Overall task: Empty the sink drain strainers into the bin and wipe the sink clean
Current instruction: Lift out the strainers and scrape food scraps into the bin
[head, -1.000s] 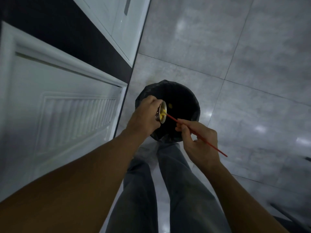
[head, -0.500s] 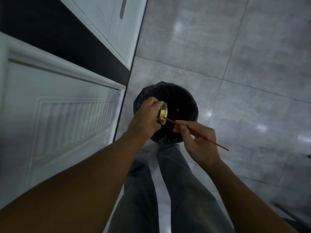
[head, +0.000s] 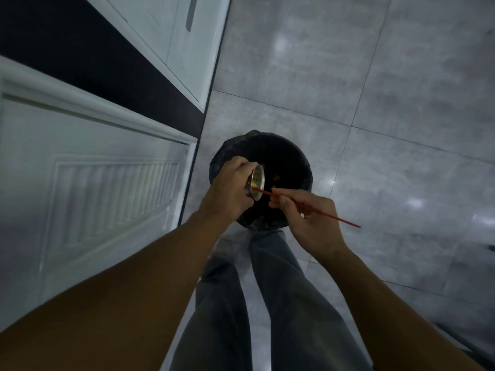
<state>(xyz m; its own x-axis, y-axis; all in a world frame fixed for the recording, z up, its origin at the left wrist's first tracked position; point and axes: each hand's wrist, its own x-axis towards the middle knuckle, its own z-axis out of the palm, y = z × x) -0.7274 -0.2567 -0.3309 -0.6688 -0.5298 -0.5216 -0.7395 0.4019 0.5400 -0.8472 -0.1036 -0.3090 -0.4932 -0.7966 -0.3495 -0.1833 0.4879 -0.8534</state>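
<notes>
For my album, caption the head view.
Left hand holds strainer over bin; right hand scrapes it with red stick.

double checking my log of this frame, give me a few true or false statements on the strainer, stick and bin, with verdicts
1. The left hand holds the strainer over the bin. True.
2. The right hand holds a sponge. False: it pinches a thin red stick.
3. The stick's tip reaches into the strainer. True.
4. The bin is lidded. False: it stands open, yellow scraps inside.

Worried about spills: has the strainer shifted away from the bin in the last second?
No: the strainer stays over the left side of the bin opening.
</notes>
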